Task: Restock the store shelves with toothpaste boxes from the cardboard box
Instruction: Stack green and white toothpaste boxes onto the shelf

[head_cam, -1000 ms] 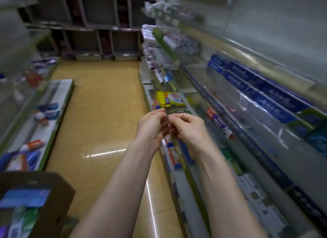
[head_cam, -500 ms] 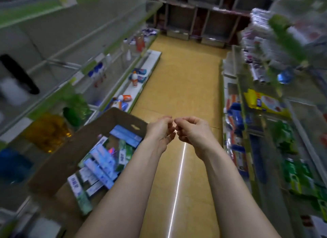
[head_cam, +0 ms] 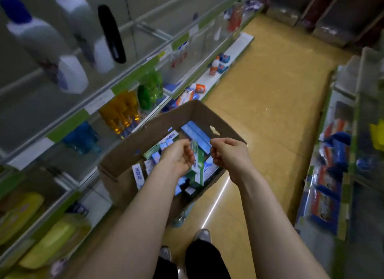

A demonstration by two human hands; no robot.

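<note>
An open cardboard box [head_cam: 133, 152] stands in the aisle below me, raised off the floor. It holds several toothpaste boxes: blue ones [head_cam: 196, 133] at the far side and a green one [head_cam: 199, 164] standing on end in the middle. My left hand [head_cam: 178, 157] hovers over the box with fingers loosely bent, just left of the green one and holding nothing. My right hand [head_cam: 229, 154] hangs over the box's right rim with fingers curled in and nothing in them. The two hands are a little apart.
Glass-fronted shelves [head_cam: 99, 100] on the left carry white bottles [head_cam: 47, 44], amber and green bottles and yellow packs. A low shelf [head_cam: 330, 185] on the right holds blue and red packs. The tan floor [head_cam: 270, 96] runs ahead. My shoes [head_cam: 202, 236] show below.
My view has swung left from the right-hand shelves and down onto the cardboard box. My hands, fingertips together before, have parted and now hang over the box.
</note>
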